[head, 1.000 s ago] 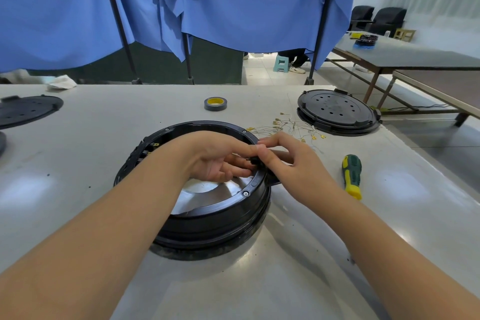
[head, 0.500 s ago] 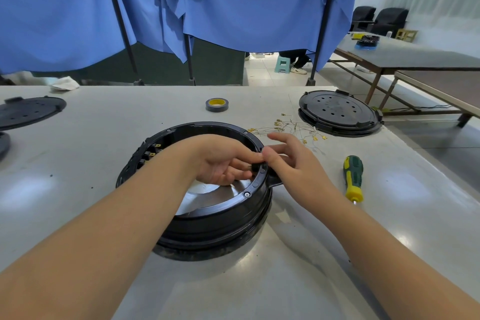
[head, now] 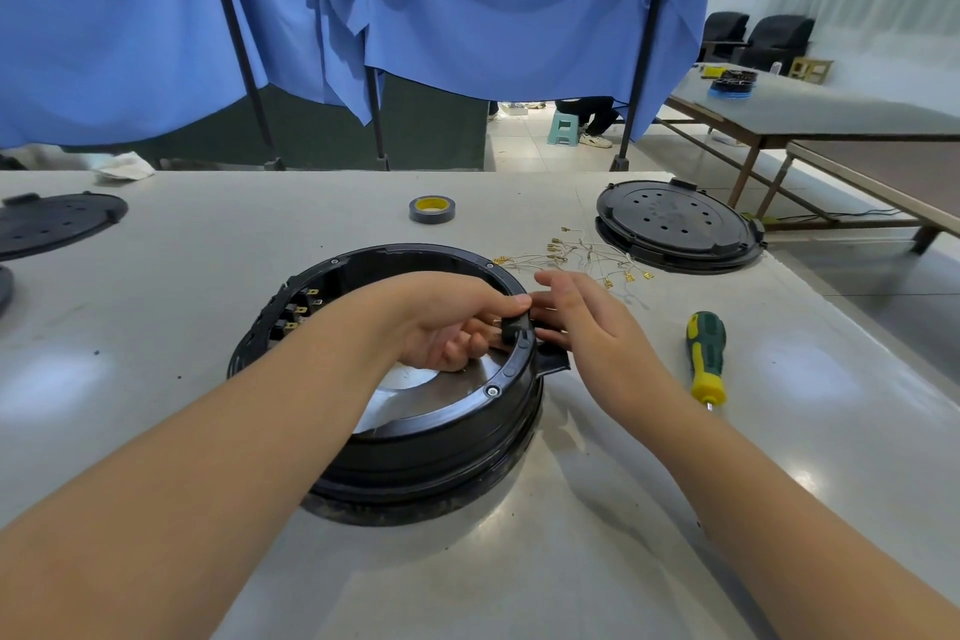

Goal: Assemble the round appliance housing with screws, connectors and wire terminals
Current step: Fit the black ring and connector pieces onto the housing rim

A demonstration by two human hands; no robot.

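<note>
At the far left edge of the grey surface (head: pixel 156 244) lies a flat black perforated lid (head: pixel 57 222), with a crumpled white cloth (head: pixel 124 167) just behind it near the blue curtain (head: pixel 467 0). Moving right, the round black housing (head: pixel 395 431) sits open side up at the middle of the surface, its shiny metal plate (head: pixel 410 387) showing inside and a row of black connectors with brass tabs (head: pixel 298 309) fixed along its left inner wall. The left hand (head: pixel 457 322) reaches over the housing's opening, fingers curled and thumb on top, pinching a small black connector (head: pixel 509 327) against the inside of the right rim. Behind the housing stands a roll of dark tape with a yellow core (head: pixel 431 209). The right hand (head: pixel 587 322) hovers just outside the same stretch of rim — fingers straight and relaxed, tips near the left thumb, gripping nothing that can be seen. Beyond it a tangle of thin wires with brass terminals (head: pixel 576 257) is scattered on the surface. Further right lies a green-and-yellow screwdriver (head: pixel 705 359), tip toward the viewer, and behind it a second round black lid with holes (head: pixel 678 224) — set on another black part near the surface's right edge.
</note>
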